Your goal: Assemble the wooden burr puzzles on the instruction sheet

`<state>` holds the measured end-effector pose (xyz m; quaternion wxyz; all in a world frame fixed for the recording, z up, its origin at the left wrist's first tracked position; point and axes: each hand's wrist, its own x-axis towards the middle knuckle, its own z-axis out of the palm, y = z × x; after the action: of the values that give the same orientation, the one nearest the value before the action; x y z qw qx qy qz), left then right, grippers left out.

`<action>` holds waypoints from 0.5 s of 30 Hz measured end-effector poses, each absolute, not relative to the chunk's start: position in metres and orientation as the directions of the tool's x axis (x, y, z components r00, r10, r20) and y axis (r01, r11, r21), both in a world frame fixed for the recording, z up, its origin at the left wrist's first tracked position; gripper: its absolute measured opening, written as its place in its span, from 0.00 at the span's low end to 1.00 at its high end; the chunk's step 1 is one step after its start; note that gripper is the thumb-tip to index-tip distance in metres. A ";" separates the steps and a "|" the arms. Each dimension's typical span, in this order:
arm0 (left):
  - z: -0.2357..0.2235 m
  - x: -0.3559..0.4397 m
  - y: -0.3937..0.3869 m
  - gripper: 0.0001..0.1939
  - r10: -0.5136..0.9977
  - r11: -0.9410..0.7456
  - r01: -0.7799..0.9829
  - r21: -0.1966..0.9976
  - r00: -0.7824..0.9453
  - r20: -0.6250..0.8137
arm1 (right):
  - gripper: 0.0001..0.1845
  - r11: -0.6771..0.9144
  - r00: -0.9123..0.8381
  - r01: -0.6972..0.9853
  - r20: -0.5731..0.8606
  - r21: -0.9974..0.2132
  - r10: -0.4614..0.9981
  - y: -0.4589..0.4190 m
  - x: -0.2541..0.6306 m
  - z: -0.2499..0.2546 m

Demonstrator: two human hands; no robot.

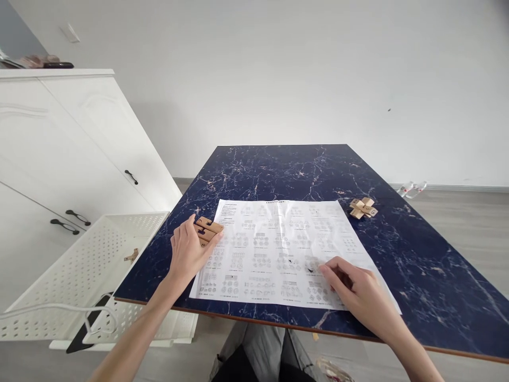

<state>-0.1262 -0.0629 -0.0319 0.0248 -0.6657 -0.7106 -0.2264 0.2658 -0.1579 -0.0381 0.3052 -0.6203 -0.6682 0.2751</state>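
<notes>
My left hand curls around flat brown wooden puzzle pieces with notches and dark markings, at the left edge of a large printed sheet. Its thumb presses the near right side of the pieces, and the other fingers lie along their left. Over the lower right of the sheet, my right hand is closed, with thumb and fingers bent toward each other near the paper. Whether anything is between those fingertips is hidden. The sheet is creased and carries rows of small printed figures.
An assembled wooden burr puzzle sits right of the sheet on the dark blue marbled table. At the left, a white perforated basket holds a small wooden piece, beside a white cabinet. Clear bottles stand beyond the table's right edge.
</notes>
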 end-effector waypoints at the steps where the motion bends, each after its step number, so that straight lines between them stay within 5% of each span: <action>1: -0.032 -0.125 -0.061 0.50 0.935 0.007 0.956 0.294 -0.111 0.337 | 0.25 0.077 -0.042 0.659 0.066 -0.748 0.997 -0.158 0.266 -0.038; 15: -0.027 -0.119 -0.050 0.39 0.926 -0.032 0.963 0.266 -0.072 0.371 | 0.24 0.091 -0.032 0.691 0.095 -0.718 0.995 -0.159 0.264 -0.032</action>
<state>-0.1188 -0.0497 -0.0274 0.0404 -0.6800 -0.6946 -0.2313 0.2637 -0.1587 -0.0318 0.3037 -0.6260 -0.6731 0.2507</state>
